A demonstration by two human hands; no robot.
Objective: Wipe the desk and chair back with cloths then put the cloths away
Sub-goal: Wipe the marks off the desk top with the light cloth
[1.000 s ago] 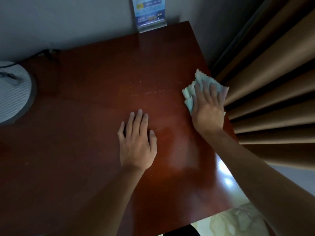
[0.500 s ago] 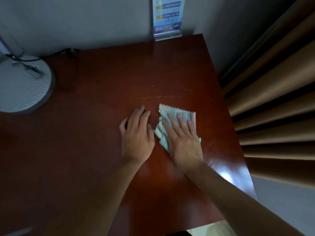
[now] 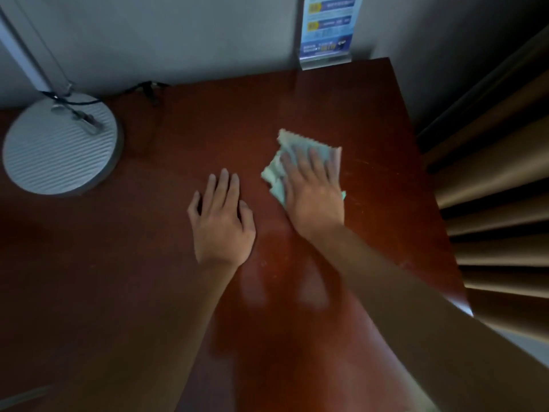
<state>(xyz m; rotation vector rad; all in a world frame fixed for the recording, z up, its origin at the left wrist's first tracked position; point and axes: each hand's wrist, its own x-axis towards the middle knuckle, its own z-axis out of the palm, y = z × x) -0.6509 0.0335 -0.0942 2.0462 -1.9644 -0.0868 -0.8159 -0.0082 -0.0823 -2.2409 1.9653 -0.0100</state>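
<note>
The only print I see is on the blue sign card (image 3: 327, 26) standing in its clear holder at the far edge of my desk (image 3: 178, 292), against the wall. It carries yellow blocks and white lines, all too blurred for me to read.

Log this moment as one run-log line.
step: wiping desk | right hand: presses cloth flat | left hand: rests on desk | lamp base: back left
</note>
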